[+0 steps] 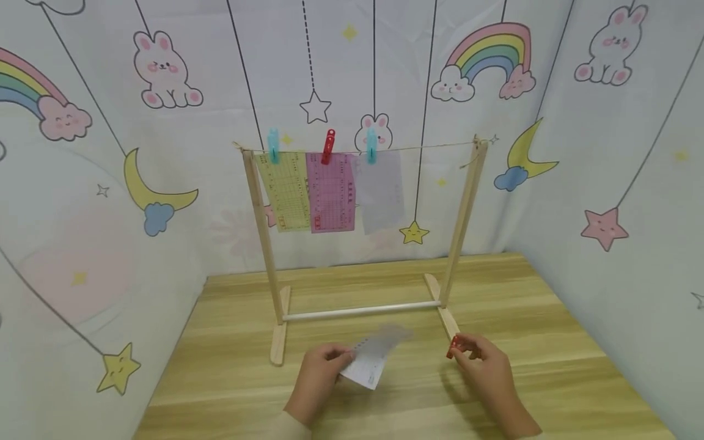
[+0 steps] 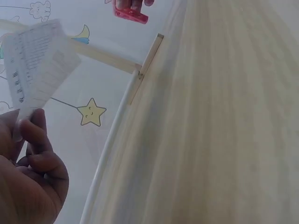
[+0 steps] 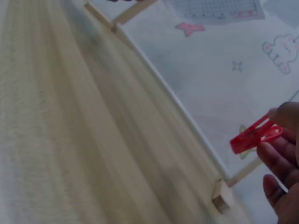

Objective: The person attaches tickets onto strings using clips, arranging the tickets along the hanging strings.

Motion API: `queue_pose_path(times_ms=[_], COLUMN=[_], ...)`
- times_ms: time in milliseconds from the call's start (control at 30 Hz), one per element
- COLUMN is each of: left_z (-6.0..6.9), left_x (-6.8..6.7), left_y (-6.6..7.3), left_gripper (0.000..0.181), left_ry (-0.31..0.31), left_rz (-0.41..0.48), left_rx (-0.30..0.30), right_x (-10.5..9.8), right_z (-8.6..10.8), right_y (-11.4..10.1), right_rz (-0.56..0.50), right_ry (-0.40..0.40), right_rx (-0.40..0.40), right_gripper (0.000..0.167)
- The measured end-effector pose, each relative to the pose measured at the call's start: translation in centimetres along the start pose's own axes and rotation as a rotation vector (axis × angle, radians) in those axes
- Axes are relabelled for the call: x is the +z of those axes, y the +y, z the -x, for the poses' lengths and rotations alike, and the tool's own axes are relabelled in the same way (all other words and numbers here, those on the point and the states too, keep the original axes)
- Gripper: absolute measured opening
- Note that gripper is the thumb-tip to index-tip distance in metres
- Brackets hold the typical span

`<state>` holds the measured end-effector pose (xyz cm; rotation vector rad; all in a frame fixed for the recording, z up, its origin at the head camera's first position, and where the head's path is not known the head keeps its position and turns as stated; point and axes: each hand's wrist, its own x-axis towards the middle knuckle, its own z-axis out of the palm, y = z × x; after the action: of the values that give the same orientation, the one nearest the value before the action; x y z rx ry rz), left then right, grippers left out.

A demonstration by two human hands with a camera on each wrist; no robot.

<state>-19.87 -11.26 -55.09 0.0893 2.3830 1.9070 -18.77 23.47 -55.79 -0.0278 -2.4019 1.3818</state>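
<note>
My left hand [image 1: 321,373] pinches a white printed paper slip [image 1: 370,364] by its edge, above the table in front of the rack. In the left wrist view the slip [image 2: 39,60] looks bent or folded over, with print on it. To the right, my right hand [image 1: 486,366] holds a red clothespin [image 1: 453,346] between thumb and fingers. The right wrist view shows this clothespin [image 3: 254,135] pinched at its handle end. On the rack's string hang a yellow slip [image 1: 286,192], a pink slip [image 1: 332,192] and a white slip [image 1: 381,192], each under a clothespin.
The wooden rack has a left post [image 1: 261,238], a right post [image 1: 464,226] and a white bottom rod [image 1: 363,311]. Its string [image 1: 434,146] runs between the post tops. Wall cloth with cartoon prints surrounds the wood-grain table [image 1: 550,354] at the back and sides.
</note>
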Motion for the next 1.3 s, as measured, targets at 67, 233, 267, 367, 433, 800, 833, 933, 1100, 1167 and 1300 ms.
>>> queue_pose_path(times_ms=[67,233,267,367,433,800,833,933,1100,1167,1300], left_z=[-0.7,-2.9,-3.4,-4.8,-5.9,-11.0,-11.2,-11.6,-12.0,-12.1,-12.5], left_x=[0.6,1.9,2.1,2.6,3.1,5.8,6.1,6.7,7.5,7.7,8.2], left_y=[1.1,4.8,5.7,8.7,10.6,19.0,19.4,20.2,20.6,20.7,21.0], left_gripper=[0.021,0.025,0.025,0.024,0.022,0.014,0.014,0.012,0.012,0.012,0.012], left_ry=[0.044,0.093,0.098,0.099,0.109,0.117,0.115,0.105,0.115,0.128,0.13], left_rz=[0.101,0.321,0.342,0.396,0.428,0.609,0.619,0.651,0.691,0.702,0.713], left_rx=[-0.022,0.017,0.033,0.081,0.116,0.299,0.3,0.3,0.298,0.293,0.284], right_x=[-0.9,-3.9,-4.6,-7.0,-8.6,-13.2,-13.3,-13.3,-12.4,-11.9,-11.1], right_z=[-1.0,-5.0,-6.0,-8.9,-10.6,-18.1,-18.6,-20.3,-22.7,-23.3,-24.1], right_y=[-0.8,-4.8,-5.8,-9.6,-12.7,-26.5,-27.4,-29.8,-32.4,-33.0,-33.4], right_rz=[-0.115,-0.345,-0.371,-0.456,-0.501,-0.28,-0.25,-0.198,-0.141,-0.103,-0.043], right_ry=[-0.045,-0.099,-0.102,-0.111,-0.128,-0.205,-0.19,-0.142,-0.108,-0.101,-0.091], right_rx=[0.062,0.006,-0.027,-0.148,-0.18,-0.342,-0.358,-0.377,-0.368,-0.363,-0.352], right_gripper=[0.035,0.041,0.039,0.03,0.028,0.029,0.03,0.031,0.029,0.027,0.022])
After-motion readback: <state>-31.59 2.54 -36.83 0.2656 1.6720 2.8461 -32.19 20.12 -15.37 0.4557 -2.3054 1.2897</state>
